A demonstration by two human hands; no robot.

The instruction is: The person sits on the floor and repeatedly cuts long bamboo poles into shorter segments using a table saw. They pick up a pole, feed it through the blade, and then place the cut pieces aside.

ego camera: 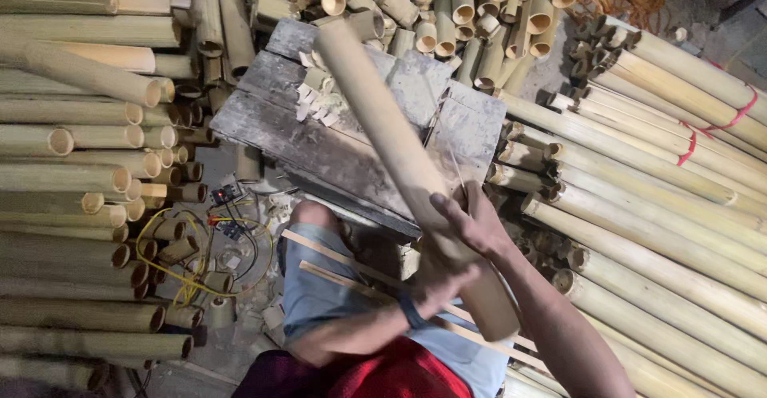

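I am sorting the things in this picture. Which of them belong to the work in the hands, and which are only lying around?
In hand:
- bamboo pole, gripped by the left hand and the right hand
- wooden block under its far end
- bamboo chips on the block

Lying about:
- stacked bamboo poles
- short bamboo tubes
- yellow cable
- thin bamboo strips

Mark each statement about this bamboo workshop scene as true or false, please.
1. Both hands grip one bamboo pole. True: left hand, right hand.
2. The pole lies over a wooden block. True.
3. The left wrist is bare. False: it wears a dark wristband.
4. The tied bamboo bundle is bound with blue cord. False: the cord is red.
5. Thin bamboo strips lie across the lap. True.
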